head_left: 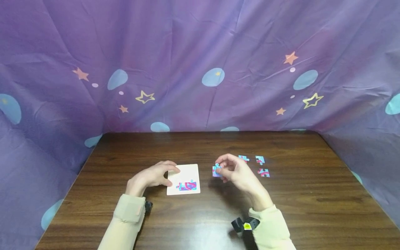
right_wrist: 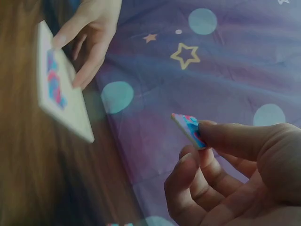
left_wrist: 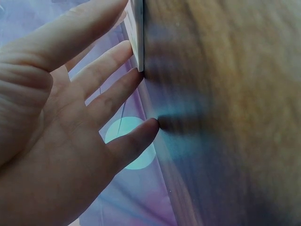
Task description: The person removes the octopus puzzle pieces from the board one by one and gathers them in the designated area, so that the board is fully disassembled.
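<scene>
A white square puzzle board (head_left: 182,173) lies on the table, with joined blue and pink puzzle pieces (head_left: 188,186) along its near side. My left hand (head_left: 153,176) rests at the board's left edge, thumb and fingertips touching it and the fingers spread. In the left wrist view, the little fingertip (left_wrist: 153,123) meets the tabletop. To the right of the board, my right hand (head_left: 239,173) pinches a blue and pink puzzle piece (head_left: 216,170) above the table. The right wrist view shows this puzzle piece (right_wrist: 190,129) tilted between thumb and fingers.
Beyond the right hand lie loose puzzle pieces: one (head_left: 243,158) partly behind the hand, another (head_left: 260,159) farther right, and a third (head_left: 264,173) nearer. The dark wooden table (head_left: 300,208) ends at a purple curtain (head_left: 187,41) at the back and sides.
</scene>
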Tool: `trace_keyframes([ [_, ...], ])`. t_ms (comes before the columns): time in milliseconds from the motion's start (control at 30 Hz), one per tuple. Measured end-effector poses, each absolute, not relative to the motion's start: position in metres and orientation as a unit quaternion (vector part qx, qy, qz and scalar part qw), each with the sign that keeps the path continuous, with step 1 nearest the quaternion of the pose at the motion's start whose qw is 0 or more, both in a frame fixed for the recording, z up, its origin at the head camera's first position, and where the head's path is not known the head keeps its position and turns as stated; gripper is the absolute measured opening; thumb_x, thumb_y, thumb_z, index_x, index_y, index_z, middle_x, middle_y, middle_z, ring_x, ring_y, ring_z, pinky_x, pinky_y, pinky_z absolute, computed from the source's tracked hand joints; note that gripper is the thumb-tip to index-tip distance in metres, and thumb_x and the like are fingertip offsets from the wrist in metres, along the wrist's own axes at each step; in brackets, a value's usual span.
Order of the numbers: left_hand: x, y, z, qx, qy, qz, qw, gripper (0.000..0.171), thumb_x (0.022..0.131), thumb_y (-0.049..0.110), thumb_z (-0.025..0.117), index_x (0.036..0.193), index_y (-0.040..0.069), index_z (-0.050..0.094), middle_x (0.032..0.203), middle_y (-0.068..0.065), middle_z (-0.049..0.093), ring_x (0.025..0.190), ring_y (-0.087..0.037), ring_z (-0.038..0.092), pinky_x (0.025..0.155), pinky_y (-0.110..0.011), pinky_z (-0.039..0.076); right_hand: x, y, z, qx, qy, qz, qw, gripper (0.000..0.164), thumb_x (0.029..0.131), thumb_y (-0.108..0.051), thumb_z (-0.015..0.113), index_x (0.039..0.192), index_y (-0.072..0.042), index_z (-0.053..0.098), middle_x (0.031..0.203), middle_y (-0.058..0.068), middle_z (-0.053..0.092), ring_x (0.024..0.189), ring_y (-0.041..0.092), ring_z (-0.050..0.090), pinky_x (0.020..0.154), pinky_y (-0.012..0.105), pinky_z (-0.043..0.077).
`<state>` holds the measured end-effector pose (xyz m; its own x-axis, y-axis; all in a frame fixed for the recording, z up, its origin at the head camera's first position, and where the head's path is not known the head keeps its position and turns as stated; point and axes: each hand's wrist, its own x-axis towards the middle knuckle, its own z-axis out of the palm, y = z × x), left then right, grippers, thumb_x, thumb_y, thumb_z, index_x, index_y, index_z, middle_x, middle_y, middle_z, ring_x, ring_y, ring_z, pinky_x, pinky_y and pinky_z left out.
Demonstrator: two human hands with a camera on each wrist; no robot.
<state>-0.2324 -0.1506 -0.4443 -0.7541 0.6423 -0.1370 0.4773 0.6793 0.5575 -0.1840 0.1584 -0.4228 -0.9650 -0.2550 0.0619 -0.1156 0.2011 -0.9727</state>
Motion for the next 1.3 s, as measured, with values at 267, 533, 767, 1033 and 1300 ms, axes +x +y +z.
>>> trace_keyframes([
  [267,-0.232,-0.149,-0.443,0.292,0.905,0.256,0.173,0.048,0.082,0.004,0.077,0.127,0.005,0.063,0.140,-0.015,0.048,0.131,-0.036,0.040,0.109,-0.051,0.034,-0.174,0.186,-0.433,-0.121,0.788,-0.597,0.086,0.023,0.088,0.002,0.067,0.109,0.006,0.057,0.078,0.011,0.058,0.059,0.017,0.057,0.052,0.035,0.056],
  [533,-0.230,-0.150,-0.445,0.292,0.905,0.261,0.167,0.046,0.081,0.004,0.077,0.126,0.004,0.063,0.138,-0.014,0.049,0.130,-0.035,0.041,0.107,-0.051,0.036,-0.169,0.210,-0.442,-0.093,0.805,-0.579,0.094,0.022,0.088,0.003,0.065,0.109,0.006,0.058,0.082,0.013,0.054,0.059,0.019,0.057,0.050,0.039,0.057],
  [767,-0.232,-0.149,-0.445,0.294,0.904,0.262,0.167,0.045,0.081,0.004,0.078,0.124,0.007,0.065,0.137,-0.013,0.049,0.129,-0.035,0.041,0.106,-0.051,0.036,-0.173,0.219,-0.455,-0.080,0.795,-0.589,0.121,0.023,0.089,0.006,0.060,0.112,0.009,0.055,0.081,0.014,0.056,0.055,0.019,0.056,0.049,0.038,0.056],
  [1033,-0.232,-0.149,-0.444,0.292,0.906,0.259,0.166,0.044,0.081,0.004,0.077,0.123,0.008,0.065,0.136,-0.012,0.050,0.129,-0.034,0.041,0.107,-0.051,0.036,-0.173,0.211,-0.465,-0.094,0.808,-0.567,0.132,0.020,0.086,0.010,0.061,0.106,0.012,0.057,0.075,0.013,0.061,0.054,0.019,0.059,0.051,0.039,0.058],
  [1300,-0.232,-0.148,-0.442,0.295,0.904,0.262,0.162,0.042,0.082,0.005,0.077,0.122,0.007,0.065,0.135,-0.011,0.051,0.128,-0.034,0.042,0.107,-0.050,0.036,-0.171,0.202,-0.467,-0.061,0.849,-0.514,0.102,0.015,0.082,0.011,0.064,0.096,0.005,0.061,0.069,0.009,0.061,0.050,0.019,0.059,0.048,0.036,0.056],
])
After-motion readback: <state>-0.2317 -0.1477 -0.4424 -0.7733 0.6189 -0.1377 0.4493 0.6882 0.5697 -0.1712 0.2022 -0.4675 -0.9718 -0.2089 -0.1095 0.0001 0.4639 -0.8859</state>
